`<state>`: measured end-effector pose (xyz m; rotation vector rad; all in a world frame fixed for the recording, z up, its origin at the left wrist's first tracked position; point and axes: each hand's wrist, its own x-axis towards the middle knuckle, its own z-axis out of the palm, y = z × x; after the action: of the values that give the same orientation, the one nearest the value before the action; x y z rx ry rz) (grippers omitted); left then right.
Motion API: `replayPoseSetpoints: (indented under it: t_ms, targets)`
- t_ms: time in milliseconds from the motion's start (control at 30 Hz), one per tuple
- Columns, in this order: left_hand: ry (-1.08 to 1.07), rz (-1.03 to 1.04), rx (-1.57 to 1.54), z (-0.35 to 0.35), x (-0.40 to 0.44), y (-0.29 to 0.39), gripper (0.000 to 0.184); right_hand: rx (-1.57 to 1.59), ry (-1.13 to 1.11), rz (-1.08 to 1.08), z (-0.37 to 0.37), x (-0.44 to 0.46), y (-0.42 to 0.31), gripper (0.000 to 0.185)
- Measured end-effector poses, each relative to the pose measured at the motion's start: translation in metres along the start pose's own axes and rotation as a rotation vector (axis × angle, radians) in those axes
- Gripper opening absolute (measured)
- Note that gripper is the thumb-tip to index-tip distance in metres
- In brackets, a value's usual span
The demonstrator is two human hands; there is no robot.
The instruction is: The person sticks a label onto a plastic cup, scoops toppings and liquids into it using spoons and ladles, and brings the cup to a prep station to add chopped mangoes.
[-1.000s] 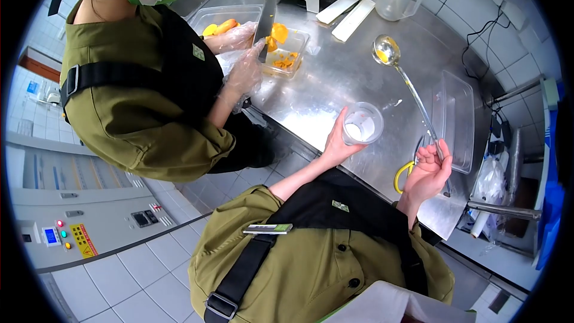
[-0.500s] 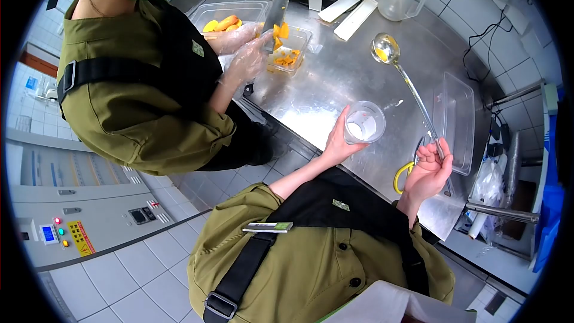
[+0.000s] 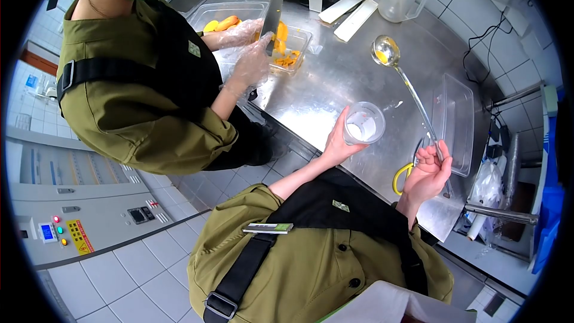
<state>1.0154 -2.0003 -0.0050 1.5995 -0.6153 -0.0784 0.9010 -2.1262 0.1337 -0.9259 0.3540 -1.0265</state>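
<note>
My left hand point(image 3: 338, 146) is closed around a clear plastic cup point(image 3: 373, 115), tilted so that its open mouth faces me; the inside looks whitish. In my right hand point(image 3: 427, 173), palm up with the fingers curled, lies the lower handle of a long metal ladle point(image 3: 415, 96). The ladle's bowl point(image 3: 384, 54) points away from me over the steel table and has some yellow residue in it. Beside my right hand are scissors point(image 3: 401, 179) with yellow handles, partly hidden by that hand.
At the left a co-worker holds a knife point(image 3: 273, 15) over a clear tub point(image 3: 306, 42) with orange fruit pieces. An open clear container point(image 3: 463, 125) lies right of the ladle. Two white strips point(image 3: 353, 18) and a clear jug point(image 3: 399, 3) stand farther back on the steel table point(image 3: 335, 78).
The co-worker's knife has shifted slightly left, and the orange piece beside its blade has changed shape. My hands, the cup and the ladle have stayed almost still.
</note>
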Motion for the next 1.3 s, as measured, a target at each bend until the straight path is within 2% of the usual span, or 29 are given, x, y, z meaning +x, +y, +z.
replayPoseSetpoints:
  t_ms: [233,533,1300]
  targets:
    - [-0.022,-0.031,-0.035,0.0023,0.0001,-0.0035,0.105,-0.01,0.039,-0.006,0.0016,0.0002,-0.0008,0.042]
    - [0.009,-0.002,0.021,0.003,0.0014,-0.0006,0.099,-0.023,0.045,-0.016,0.0002,0.0009,-0.0011,0.043]
    - [-0.025,-0.025,-0.021,0.0037,0.0012,-0.0041,0.099,-0.028,0.051,0.013,-0.0006,0.0005,-0.0018,0.042]
